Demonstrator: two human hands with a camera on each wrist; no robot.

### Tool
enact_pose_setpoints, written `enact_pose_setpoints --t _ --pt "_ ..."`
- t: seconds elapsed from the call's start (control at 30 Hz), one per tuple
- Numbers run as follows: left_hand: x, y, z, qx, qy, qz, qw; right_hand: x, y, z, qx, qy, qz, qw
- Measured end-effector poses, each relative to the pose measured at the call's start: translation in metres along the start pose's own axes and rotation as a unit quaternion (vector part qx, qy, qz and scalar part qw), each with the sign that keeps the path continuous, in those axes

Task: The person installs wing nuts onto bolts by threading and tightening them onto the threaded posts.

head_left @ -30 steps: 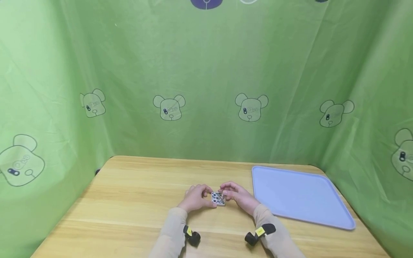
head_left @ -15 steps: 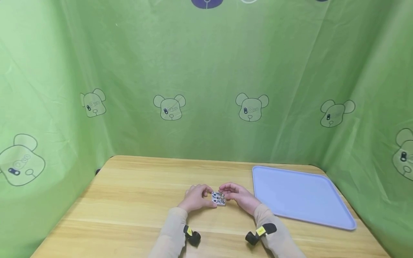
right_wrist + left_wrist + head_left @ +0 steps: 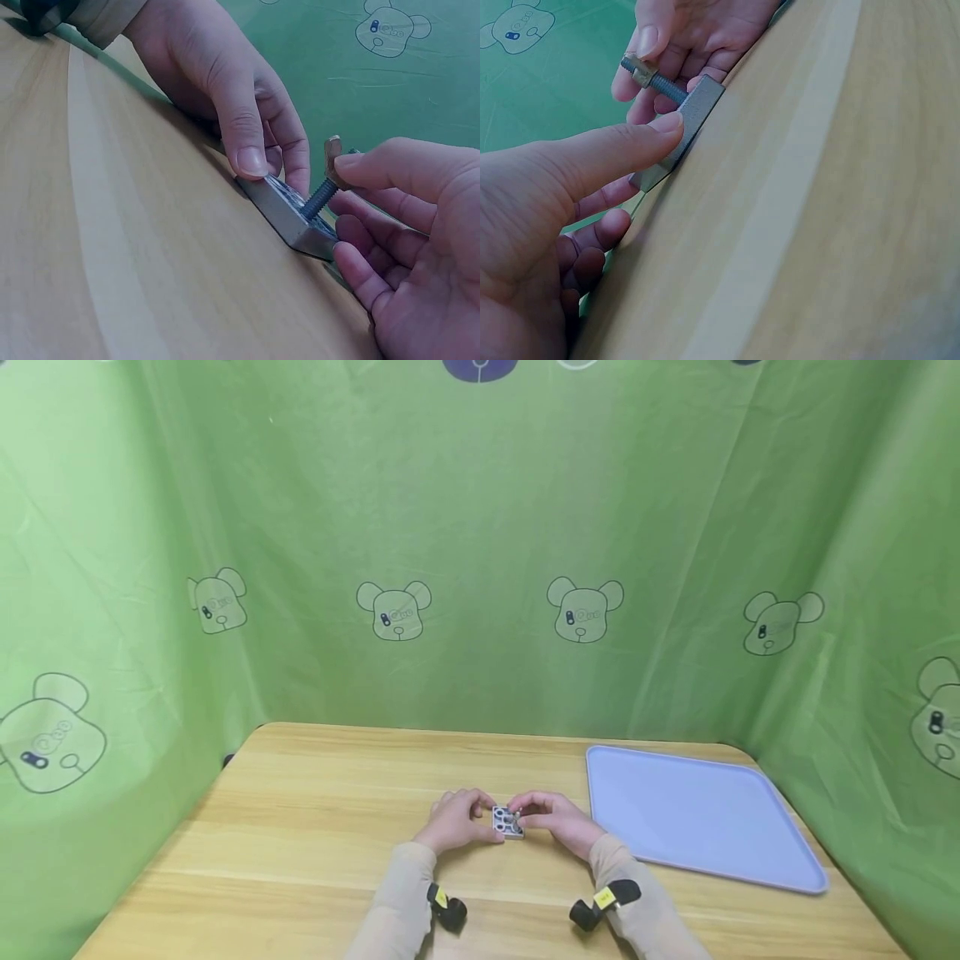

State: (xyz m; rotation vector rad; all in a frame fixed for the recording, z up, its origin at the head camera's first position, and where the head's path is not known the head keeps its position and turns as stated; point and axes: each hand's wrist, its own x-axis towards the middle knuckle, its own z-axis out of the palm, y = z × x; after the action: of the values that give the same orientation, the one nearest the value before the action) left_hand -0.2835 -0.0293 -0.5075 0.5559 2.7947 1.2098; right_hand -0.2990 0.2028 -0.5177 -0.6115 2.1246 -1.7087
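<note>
On the wooden table, my left hand (image 3: pixel 455 820) grips a small square metal block (image 3: pixel 279 212) with round recesses in its top, thumb on the near side. A threaded bolt (image 3: pixel 320 199) rises from the block's right part. Near the bolt's upper end sits a brass-coloured wing nut (image 3: pixel 332 159), one wing of it showing. My right hand (image 3: pixel 558 821) pinches this nut with the thumb and index finger, the other fingers loosely bent beside the block. In the left wrist view the nut (image 3: pixel 640 72) is partly covered by the right thumb.
A light blue tray (image 3: pixel 697 818) lies to the right of my right hand. Green curtains (image 3: pixel 480 685) printed with bear heads stand around the table (image 3: pixel 322 810). A black camera is strapped to each sleeve.
My right fingertips shift slightly at the wing nut, drawing off a little half a second ago and now back around it. The left hand and block stay in place.
</note>
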Motion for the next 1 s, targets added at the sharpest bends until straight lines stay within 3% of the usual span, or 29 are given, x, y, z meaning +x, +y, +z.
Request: enact_pose_setpoints --t 0.2,0.6,1.0 --pt "0.0002 0.0015 -0.0007 -0.001 0.002 0.001 1.0000 0.0006 -0.0006 -0.0001 -0.010 0.005 -0.017 1.000" --pt "0.0006 0.0003 -0.0005 0.004 -0.001 -0.001 1.0000 0.0008 -0.0056 0.0054 -0.031 0.029 -0.009 0.999" --pt "0.0001 0.0003 0.0000 0.006 -0.002 -0.003 1.0000 -0.0002 -0.0039 0.0016 0.039 0.033 -0.004 0.999"
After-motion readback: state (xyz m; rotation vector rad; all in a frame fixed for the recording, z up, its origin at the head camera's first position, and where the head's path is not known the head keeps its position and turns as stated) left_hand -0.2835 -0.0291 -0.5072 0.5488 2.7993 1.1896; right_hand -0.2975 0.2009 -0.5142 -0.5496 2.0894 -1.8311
